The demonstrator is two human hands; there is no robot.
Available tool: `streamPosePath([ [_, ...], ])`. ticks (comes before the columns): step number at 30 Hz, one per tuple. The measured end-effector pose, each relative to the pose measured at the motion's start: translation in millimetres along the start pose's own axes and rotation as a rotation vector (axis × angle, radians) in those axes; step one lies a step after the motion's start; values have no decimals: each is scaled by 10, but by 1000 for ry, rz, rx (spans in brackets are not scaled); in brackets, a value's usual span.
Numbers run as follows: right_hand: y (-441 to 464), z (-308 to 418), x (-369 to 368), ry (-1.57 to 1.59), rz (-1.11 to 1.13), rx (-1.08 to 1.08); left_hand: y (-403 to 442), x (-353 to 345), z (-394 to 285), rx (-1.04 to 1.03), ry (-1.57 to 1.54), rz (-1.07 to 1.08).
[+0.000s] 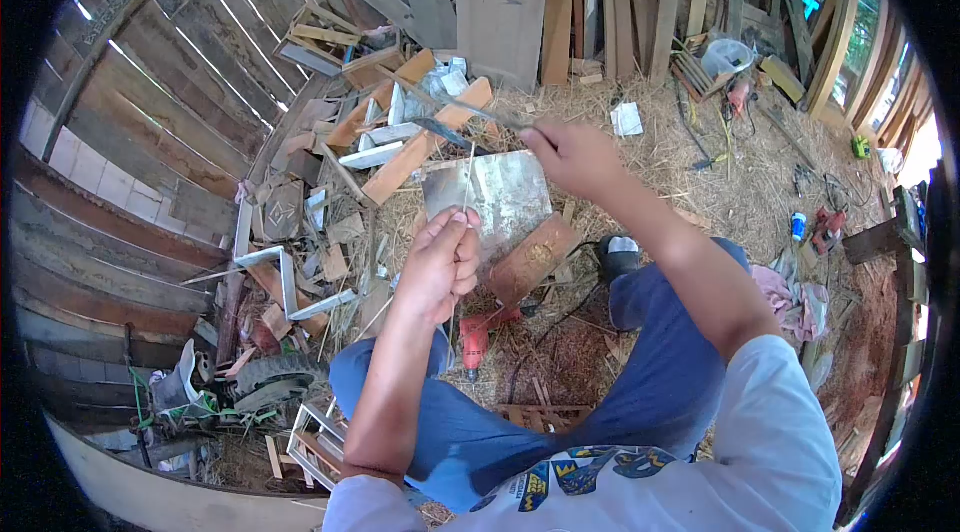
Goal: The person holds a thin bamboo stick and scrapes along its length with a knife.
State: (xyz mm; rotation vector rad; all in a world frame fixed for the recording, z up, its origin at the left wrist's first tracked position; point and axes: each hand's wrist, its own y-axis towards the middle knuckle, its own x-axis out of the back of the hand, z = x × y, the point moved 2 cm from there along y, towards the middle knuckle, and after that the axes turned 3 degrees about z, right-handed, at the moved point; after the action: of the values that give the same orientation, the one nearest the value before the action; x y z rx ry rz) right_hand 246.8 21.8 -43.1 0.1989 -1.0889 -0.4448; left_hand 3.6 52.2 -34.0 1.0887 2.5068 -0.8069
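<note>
Presently, the person sits low over the straw-covered floor point(650, 202), with both hands at work in front. The left hand point(441, 254) is closed in a fist around a thin pale stick point(470, 182) — its upper end stands out above the fingers, in front of the silvery, stained flat panel point(500, 194). The right hand point(582, 160) is clenched on one end of a long narrow grey tool point(455, 102), which extends to the person's left, above the tip of the stick; whether the two touch, one cannot tell. Just beside the panel, on its near side, there is a reddish-brown wooden block point(532, 260). A red power drill point(474, 340) lies nearer to the body, between the legs — and beyond the left hand are loose wooden planks and white-edged pieces point(374, 154), in a pile.
</note>
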Motion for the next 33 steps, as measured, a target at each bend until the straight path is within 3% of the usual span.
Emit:
streamPosePath([
  [5, -144, 194, -35, -16, 47, 126, 32, -7, 2, 23, -8, 94],
  [12, -234, 341, -3, -30, 83, 180, 51, -7, 13, 5, 43, 62],
  [22, -253, 451, -33, -97, 186, 294, 145, 9, 73, -153, 205, -125],
  [33, -131, 281, -99, -102, 63, 221, 100, 28, 99, -128, 168, -183],
])
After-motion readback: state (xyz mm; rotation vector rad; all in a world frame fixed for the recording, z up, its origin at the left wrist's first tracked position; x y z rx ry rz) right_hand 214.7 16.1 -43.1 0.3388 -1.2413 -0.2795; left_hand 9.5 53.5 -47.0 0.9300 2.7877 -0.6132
